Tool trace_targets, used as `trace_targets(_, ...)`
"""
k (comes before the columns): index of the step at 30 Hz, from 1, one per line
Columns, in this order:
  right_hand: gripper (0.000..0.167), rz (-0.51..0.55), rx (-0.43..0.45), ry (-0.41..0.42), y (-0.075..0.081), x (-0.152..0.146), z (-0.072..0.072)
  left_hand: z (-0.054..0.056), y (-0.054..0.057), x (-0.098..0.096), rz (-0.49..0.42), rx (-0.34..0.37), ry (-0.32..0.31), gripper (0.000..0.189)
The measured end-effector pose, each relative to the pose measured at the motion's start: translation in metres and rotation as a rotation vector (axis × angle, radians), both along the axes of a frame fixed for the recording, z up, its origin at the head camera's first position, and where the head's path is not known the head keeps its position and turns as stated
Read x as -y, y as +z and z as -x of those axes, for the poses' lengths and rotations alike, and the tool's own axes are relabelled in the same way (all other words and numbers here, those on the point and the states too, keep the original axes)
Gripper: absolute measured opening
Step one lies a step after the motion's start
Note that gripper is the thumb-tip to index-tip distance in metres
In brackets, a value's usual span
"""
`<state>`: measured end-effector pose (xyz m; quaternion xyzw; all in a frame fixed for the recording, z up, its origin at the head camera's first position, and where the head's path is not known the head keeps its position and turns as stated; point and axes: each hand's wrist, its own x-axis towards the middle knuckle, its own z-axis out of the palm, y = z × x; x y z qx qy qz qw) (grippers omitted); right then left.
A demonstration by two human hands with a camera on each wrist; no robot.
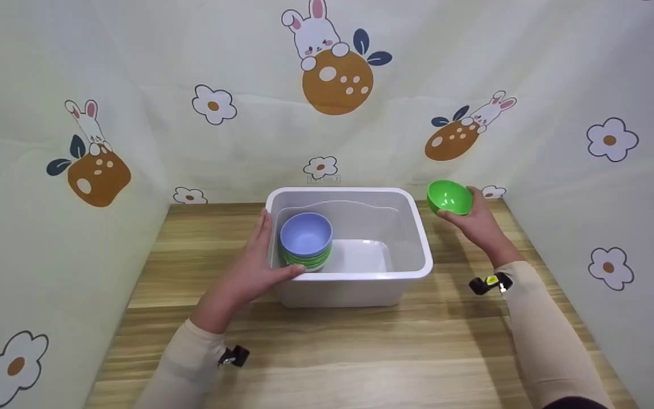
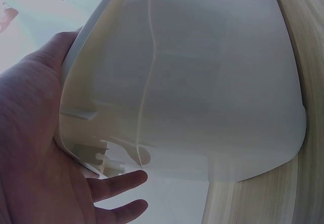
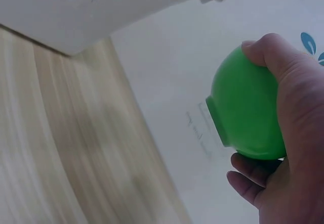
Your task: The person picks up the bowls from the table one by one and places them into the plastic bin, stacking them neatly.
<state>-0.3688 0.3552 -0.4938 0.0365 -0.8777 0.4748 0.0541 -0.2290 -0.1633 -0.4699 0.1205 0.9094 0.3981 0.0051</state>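
In the head view, a white plastic bin (image 1: 355, 276) stands on the wooden tabletop. My left hand (image 1: 248, 271) holds its front left corner, the thumb over the front rim and the fingers along the left side. Inside the bin at the left is a stack with a blue bowl (image 1: 306, 234) on top of several green bowls (image 1: 317, 261). To the right of the bin, my right hand (image 1: 483, 221) grips a green bowl (image 1: 449, 197) by its side, raised above the tabletop. The right wrist view shows that bowl's outside and foot (image 3: 217, 123), tilted sideways.
A pale cloth with printed rabbits and flowers (image 1: 612, 140) hangs at the back and on both sides of the wooden tabletop (image 1: 327, 358). The bin's right part shows its bare floor (image 1: 361, 255). Small black devices (image 1: 490, 283) sit on both wrists.
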Motion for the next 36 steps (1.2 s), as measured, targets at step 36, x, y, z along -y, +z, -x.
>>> trace_targets(36, 0.112, -0.049, -0.011, 0.138, 0.071, 0.041, -0.033, -0.001, 0.002, 0.0, -0.009, 0.001, -0.008, 0.143)
